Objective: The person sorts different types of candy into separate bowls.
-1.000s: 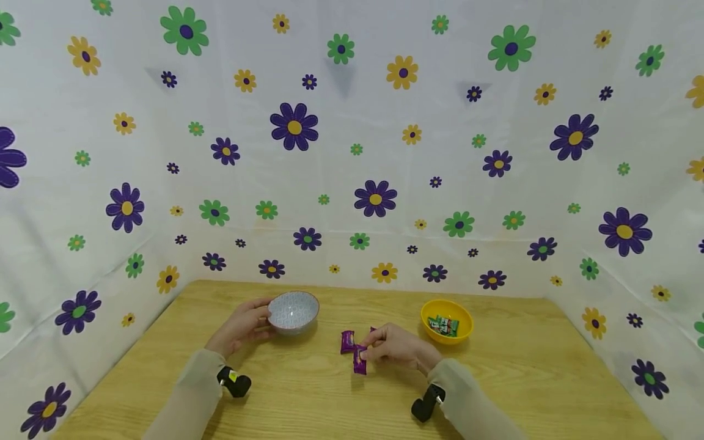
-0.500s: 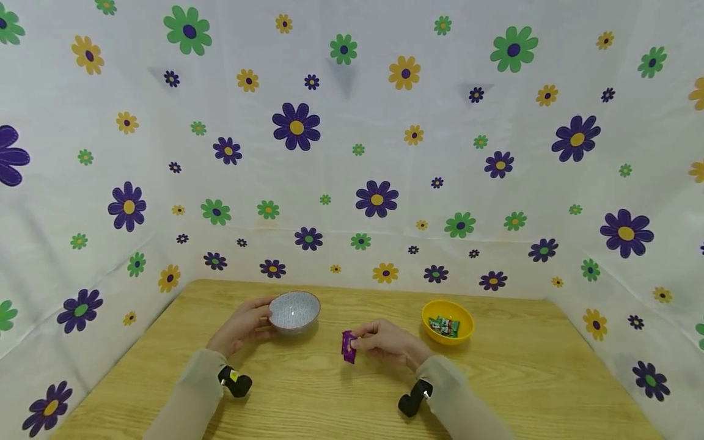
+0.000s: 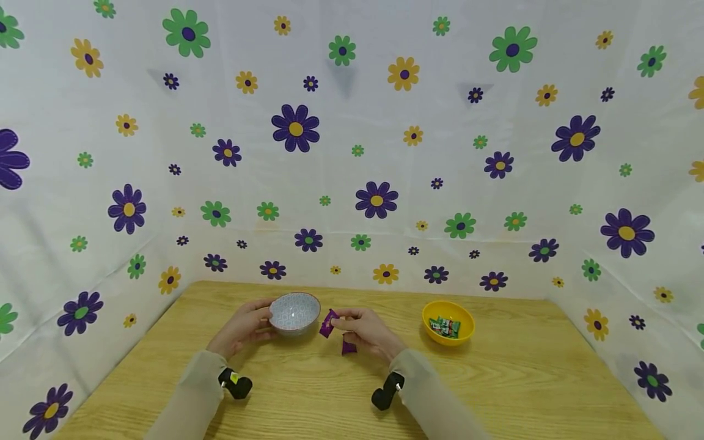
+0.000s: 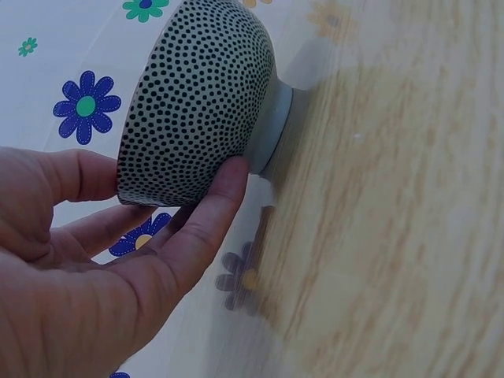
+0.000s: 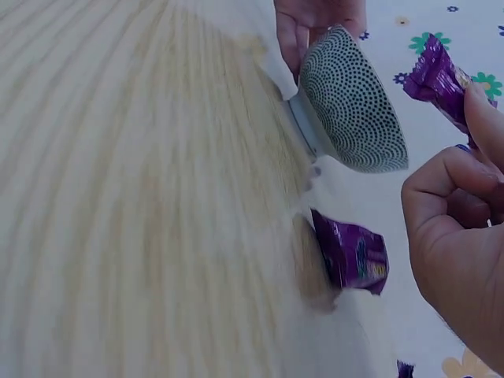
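Note:
A patterned bowl (image 3: 294, 313) with a reddish rim stands on the table at left of centre. My left hand (image 3: 247, 325) holds its left side, thumb at the rim and fingers against the dotted outer wall (image 4: 197, 102). Between thumb and fingers of my right hand (image 3: 365, 330) is a purple wrapped candy (image 3: 329, 324), raised just right of the bowl. A second purple candy (image 5: 354, 253) lies on the table beneath that hand, partly covered by it in the head view. The tip of another purple wrapper (image 5: 405, 369) shows at the bottom of the right wrist view.
Several green wrapped candies (image 3: 444, 327) lie in a yellow bowl (image 3: 466, 333) on the right of the wooden table (image 3: 528, 373). A white flower-printed cloth (image 3: 330, 165) hangs behind the table and along both sides.
My right hand has carried the pinched candy left and away from me, past the candy on the table, to beside the patterned bowl. My left hand keeps its hold on that bowl.

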Tool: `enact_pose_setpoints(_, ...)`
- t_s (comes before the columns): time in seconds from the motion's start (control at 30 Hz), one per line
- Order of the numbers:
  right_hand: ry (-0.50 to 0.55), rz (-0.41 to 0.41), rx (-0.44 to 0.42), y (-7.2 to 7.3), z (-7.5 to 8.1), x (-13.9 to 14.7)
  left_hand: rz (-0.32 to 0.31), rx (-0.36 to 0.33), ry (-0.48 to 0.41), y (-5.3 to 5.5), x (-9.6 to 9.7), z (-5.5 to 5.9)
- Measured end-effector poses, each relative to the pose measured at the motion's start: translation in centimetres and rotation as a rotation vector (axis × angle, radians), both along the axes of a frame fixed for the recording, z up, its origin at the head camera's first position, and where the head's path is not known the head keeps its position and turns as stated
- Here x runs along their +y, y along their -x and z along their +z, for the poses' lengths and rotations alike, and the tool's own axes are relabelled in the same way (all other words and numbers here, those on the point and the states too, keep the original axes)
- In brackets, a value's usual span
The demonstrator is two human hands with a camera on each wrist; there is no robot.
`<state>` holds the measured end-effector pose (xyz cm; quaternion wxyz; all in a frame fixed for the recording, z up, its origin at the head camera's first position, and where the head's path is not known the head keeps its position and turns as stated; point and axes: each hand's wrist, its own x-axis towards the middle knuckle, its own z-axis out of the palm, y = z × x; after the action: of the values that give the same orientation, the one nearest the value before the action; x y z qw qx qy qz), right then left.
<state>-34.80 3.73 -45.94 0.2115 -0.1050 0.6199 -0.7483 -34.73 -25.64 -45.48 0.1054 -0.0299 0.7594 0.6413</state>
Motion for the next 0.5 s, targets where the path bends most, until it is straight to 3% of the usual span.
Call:
enact_pose_setpoints(0.33, 0.081, -0.047, -0.003, 0.7, 0.0, -2.7, -0.018, 0.007, -0.006, 0.0, 0.0, -0.3)
enact_pose_setpoints(0.5, 0.043, -0.073, 0.008, 0.9, 0.1, -3.8, -0.023, 0.011, -0.01, 0.1, -0.1, -0.3)
